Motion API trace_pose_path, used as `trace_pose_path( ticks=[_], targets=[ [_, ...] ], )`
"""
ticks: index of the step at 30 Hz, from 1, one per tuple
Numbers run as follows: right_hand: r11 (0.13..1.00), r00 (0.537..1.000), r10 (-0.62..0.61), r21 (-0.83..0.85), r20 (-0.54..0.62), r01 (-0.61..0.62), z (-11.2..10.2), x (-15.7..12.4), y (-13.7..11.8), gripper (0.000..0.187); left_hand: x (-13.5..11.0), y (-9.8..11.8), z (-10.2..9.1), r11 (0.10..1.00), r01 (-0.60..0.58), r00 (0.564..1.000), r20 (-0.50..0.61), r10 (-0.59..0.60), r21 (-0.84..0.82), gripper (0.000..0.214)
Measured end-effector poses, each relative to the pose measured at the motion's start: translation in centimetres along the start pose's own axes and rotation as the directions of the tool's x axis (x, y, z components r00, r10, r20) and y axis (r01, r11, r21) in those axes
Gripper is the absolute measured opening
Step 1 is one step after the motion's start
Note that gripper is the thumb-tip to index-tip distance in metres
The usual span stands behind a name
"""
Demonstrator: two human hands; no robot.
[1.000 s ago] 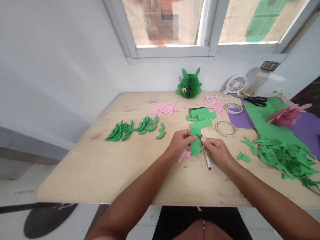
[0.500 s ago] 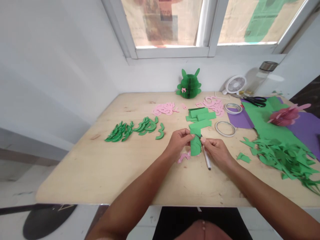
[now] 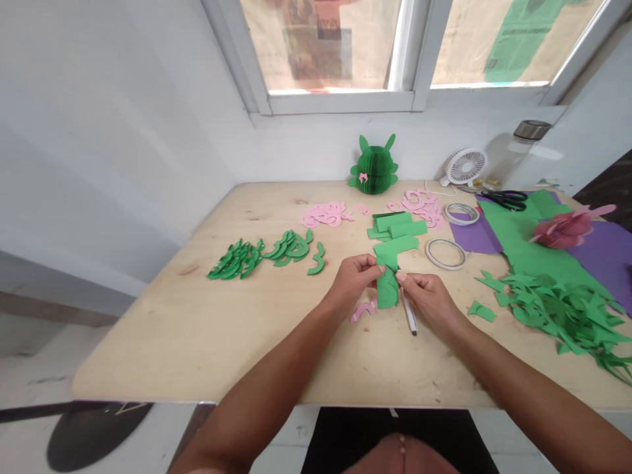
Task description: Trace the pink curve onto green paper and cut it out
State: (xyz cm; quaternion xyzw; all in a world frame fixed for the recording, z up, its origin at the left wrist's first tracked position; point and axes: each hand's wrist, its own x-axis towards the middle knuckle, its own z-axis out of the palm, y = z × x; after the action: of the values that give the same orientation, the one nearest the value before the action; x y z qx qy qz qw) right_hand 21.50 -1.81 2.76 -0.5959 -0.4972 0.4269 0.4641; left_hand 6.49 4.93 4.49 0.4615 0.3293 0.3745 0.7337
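A: What do the fingers have?

B: The left hand (image 3: 354, 280) pinches a green strip (image 3: 387, 296), thumb on top, with little gap. The right hand (image 3: 425, 293) has thumb and forefinger drawn nearly together at the strip's right edge. Whether they grip the paper or something thin and dark there, I can't tell.

A: So where is the strip?

B: Just below and right of the frame's centre, upright in the picture, with curved lines on its lower part.

A: And the step in hand?

B: My guess is working that edge, near the curved lines. The next move seems to call for a steady left pinch and small, careful right fingertips, so the paper doesn't crease.

A: What lies close by?

B: A white pen-like tool (image 3: 411, 316) slants below the right fingers, and a pink curved piece (image 3: 364, 309) sits just left of the strip's lower end.

A: Further out?

B: More green strips (image 3: 407, 229) above the hands, scalloped green pieces (image 3: 237, 260) left of centre, green scraps (image 3: 563, 313) at the lower right, and a green paper figure (image 3: 375, 170) at upper centre.
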Motion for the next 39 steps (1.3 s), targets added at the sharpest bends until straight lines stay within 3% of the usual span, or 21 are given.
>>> trace_pose_path(
  ticks=[39],
  targets=[
    [1.000,1.000,0.010,0.007,0.004,-0.010,0.04,0.08,-0.07,0.053,0.06,0.00,0.04,1.000,0.003,1.000,-0.005,-0.003,-0.022,0.027]
  ],
)
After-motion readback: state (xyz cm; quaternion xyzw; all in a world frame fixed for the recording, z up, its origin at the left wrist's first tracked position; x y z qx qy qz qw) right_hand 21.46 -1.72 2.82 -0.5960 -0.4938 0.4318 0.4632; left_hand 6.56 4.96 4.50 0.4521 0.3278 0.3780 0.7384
